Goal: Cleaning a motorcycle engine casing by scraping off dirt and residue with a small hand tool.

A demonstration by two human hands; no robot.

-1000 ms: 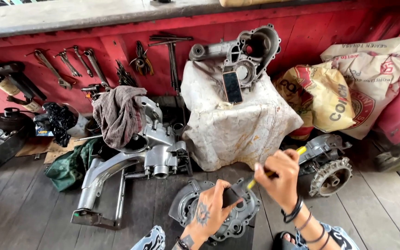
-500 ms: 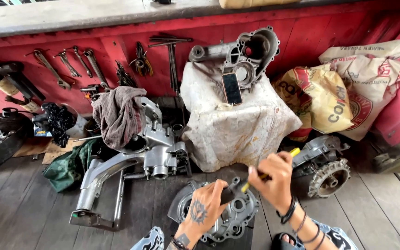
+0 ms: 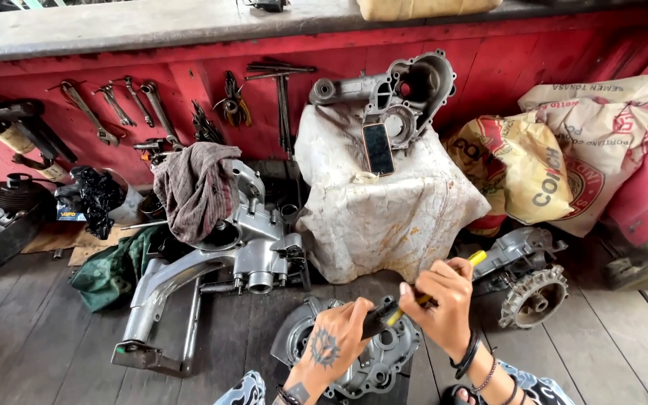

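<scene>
Both hands meet low over the dark wooden plank floor (image 3: 39,345), near its front edge. The left hand (image 3: 337,341), with a dark tattoo on its back, has its fingers curled together around the black end of a yellow-handled tool (image 3: 414,301). The right hand (image 3: 444,304) is clamped on the same tool farther up, fingers wrapped around the shaft, with the yellow tip sticking out past the knuckles toward the upper right. Dark bands sit on the right wrist.

Directly under the hands lies a round grey metal engine cover (image 3: 369,360), flat on the planks, its holes and bosses facing up. The tool is held just above it; whether the black end touches the cover cannot be told.

To the left stands a silver engine casing with a long swing arm (image 3: 211,277), a striped grey rag (image 3: 193,187) draped over its top. A dirty white cloth-covered block (image 3: 384,217) sits behind the hands, carrying 1 grey crankcase half (image 3: 395,94) and a black phone (image 3: 377,148) leaning against it. At the right lies a finned grey engine part (image 3: 530,289), and printed sacks (image 3: 564,150) slump against the red wall (image 3: 189,82), where spanners (image 3: 125,105) hang.
</scene>
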